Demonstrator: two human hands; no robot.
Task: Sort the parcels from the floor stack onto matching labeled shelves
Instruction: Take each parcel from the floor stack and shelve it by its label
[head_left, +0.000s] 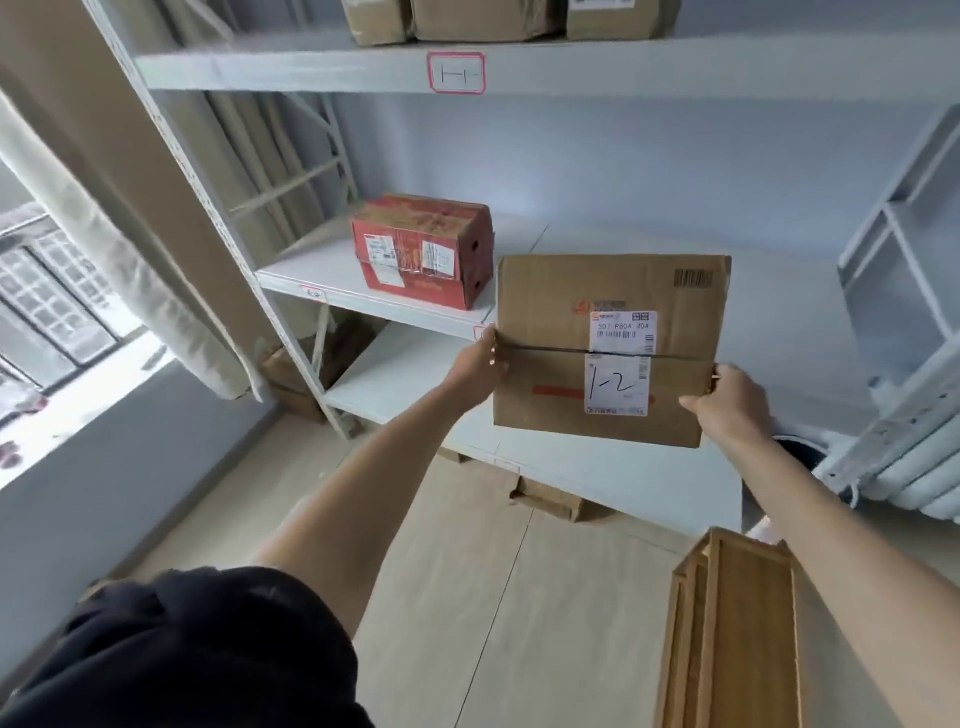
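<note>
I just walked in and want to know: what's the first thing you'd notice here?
The brown parcel held up in the middle, handwritten "1-2" on its label, with the left hand and right hand gripping its sides. Behind it to the left, a bright red box sits on the white shelf.

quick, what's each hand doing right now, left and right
Left hand: closed on the left edge of the brown parcel marked 1-2.
Right hand: closed on the same parcel's right edge.

Shelf (571, 244) seemingly clear beside red box (423, 249)
</note>
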